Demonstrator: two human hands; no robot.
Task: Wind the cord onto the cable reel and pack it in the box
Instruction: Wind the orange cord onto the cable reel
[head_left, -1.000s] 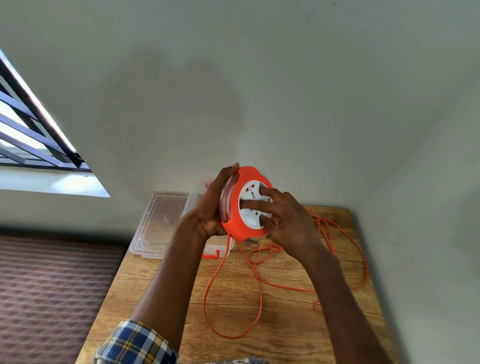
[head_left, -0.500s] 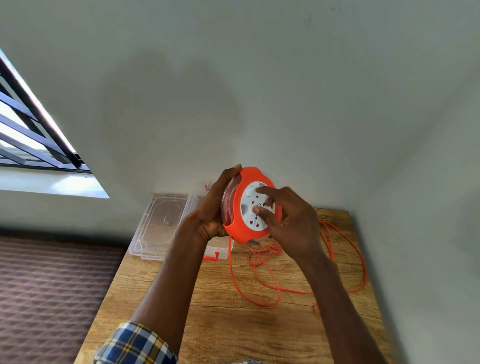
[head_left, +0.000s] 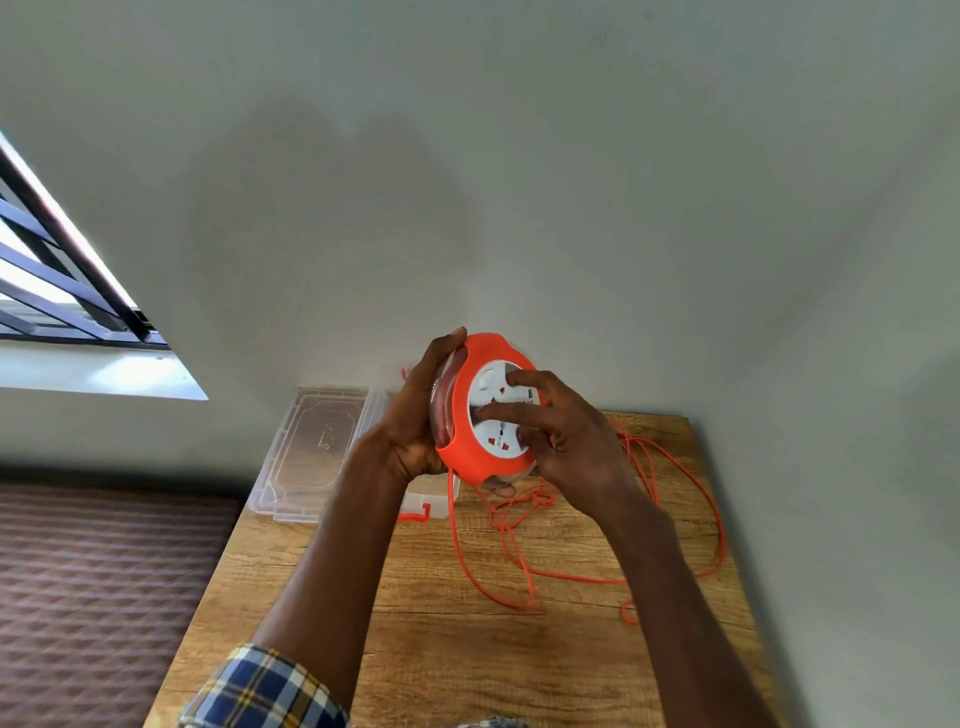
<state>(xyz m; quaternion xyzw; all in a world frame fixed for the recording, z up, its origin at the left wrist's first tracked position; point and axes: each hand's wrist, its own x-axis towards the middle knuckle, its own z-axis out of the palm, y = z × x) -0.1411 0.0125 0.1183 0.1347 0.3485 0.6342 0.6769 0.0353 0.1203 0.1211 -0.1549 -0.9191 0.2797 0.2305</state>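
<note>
Showing both hands raised above the wooden surface (head_left: 447, 623), with the orange cable reel (head_left: 467, 436) held on edge between them, its white socket face (head_left: 493, 415) turned toward the camera. Left hand (head_left: 415, 426): wrapped round the reel's left rim and back, thumb lying over the upper edge, fingertips showing below the lower edge. Right hand (head_left: 566, 441): set against the socket face, fingers (head_left: 498, 413) spread and slightly curled, tips pressing on the white disc; whether they grip a knob or only press cannot be told from this angle. Orange cord (head_left: 524, 561): drops from the underside of the reel, just below the hands, and lies in loose loops on the surface, spreading toward the right edge beside the wall. Clear plastic box (head_left: 431, 499): stands on the surface behind the left forearm, largely hidden by it, with an orange latch (head_left: 415, 516) at its near side. Clear lid (head_left: 311, 447): lies flat just left of the box, at the far left corner of the surface.
</note>
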